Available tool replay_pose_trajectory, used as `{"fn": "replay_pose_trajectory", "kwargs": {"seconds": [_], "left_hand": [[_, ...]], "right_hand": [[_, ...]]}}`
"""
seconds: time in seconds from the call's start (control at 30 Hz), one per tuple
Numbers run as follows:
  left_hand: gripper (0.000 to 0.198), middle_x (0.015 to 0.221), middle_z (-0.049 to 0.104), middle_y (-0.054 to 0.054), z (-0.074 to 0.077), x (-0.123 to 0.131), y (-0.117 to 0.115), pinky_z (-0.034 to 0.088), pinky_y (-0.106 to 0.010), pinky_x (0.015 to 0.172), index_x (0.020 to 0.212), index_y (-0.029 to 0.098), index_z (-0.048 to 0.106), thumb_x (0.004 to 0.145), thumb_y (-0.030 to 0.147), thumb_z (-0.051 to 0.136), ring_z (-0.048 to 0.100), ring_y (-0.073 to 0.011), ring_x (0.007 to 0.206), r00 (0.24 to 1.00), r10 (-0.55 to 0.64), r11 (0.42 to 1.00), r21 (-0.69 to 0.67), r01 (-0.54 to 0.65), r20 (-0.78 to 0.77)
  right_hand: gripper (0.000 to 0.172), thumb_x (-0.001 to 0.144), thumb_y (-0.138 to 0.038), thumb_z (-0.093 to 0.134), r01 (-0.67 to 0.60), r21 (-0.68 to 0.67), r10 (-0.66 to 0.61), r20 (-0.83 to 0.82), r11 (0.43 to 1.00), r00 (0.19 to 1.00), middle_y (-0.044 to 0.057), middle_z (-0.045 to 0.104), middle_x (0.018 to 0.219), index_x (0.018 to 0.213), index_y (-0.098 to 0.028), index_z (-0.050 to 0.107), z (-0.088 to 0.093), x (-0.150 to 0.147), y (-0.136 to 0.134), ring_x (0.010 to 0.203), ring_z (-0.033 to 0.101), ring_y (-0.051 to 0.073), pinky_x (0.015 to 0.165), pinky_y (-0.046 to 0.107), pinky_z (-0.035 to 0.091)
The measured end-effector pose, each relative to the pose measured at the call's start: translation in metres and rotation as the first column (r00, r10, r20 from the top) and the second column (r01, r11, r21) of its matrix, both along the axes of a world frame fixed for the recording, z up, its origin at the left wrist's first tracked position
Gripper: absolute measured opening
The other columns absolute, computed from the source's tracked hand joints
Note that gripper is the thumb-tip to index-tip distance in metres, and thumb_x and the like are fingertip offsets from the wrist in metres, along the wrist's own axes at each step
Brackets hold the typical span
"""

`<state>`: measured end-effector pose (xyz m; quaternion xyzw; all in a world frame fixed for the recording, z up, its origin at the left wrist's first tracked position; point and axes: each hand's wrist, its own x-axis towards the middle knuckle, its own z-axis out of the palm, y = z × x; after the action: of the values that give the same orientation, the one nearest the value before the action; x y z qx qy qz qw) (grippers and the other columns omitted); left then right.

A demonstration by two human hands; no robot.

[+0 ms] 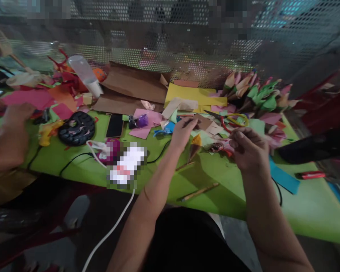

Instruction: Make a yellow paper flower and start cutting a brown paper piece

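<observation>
My left hand (pixel 184 130) reaches over the middle of the table, its fingertips closed at the left edge of a small brown paper square (pixel 204 123). My right hand (pixel 249 146) is raised at the right with thumb and fingers pinched together; what lies between them is too small to make out. Just beyond it are scissors with a red handle (pixel 224 124) and a yellow-handled tool (pixel 239 119). Between my hands lie a yellow-orange paper flower (pixel 196 140) wrapped in brown, and a crumpled pink wrapper (pixel 224 146).
A green table (pixel 158 181) holds a lit phone (pixel 127 164), a dark phone (pixel 115 125), a black round tray (pixel 77 128) and a glue gun (pixel 49 133). Brown sheets (pixel 136 85) and finished paper flowers (pixel 260 90) sit behind. Another person's arm (pixel 13 128) enters left.
</observation>
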<state>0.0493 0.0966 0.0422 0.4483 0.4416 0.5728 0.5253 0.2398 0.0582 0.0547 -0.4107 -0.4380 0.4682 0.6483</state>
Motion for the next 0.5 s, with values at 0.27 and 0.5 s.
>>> {"fn": "replay_pose_trajectory", "kwargs": {"seconds": [0.27,0.5], "left_hand": [[0.042,0.091,0.076,-0.011,0.018,-0.016,-0.011,0.048,-0.034,0.085,0.093,0.018,0.072,0.099,0.055,0.051,0.071,-0.028,0.097,0.401,-0.093,0.996,-0.087,0.033,-0.912],[0.067,0.115,0.076,-0.018,0.022,-0.009,-0.016,0.05,-0.038,0.091,0.117,0.018,0.067,0.089,0.076,0.051,0.069,-0.0356,0.115,0.032,-0.272,0.958,-0.267,0.104,-0.962]], "right_hand": [[0.044,0.067,-0.062,0.087,0.062,0.007,-0.062,0.017,0.998,0.998,-0.001,0.064,0.067,0.068,-0.022,0.07,-0.004,0.0,0.002,0.052,0.05,0.009,0.042,0.02,0.035],[0.036,0.06,-0.045,0.095,0.014,0.002,-0.014,-0.039,1.0,0.999,-0.004,0.058,0.062,0.073,-0.022,0.069,-0.001,-0.003,0.003,0.049,0.043,0.006,0.043,0.019,0.036]]}}
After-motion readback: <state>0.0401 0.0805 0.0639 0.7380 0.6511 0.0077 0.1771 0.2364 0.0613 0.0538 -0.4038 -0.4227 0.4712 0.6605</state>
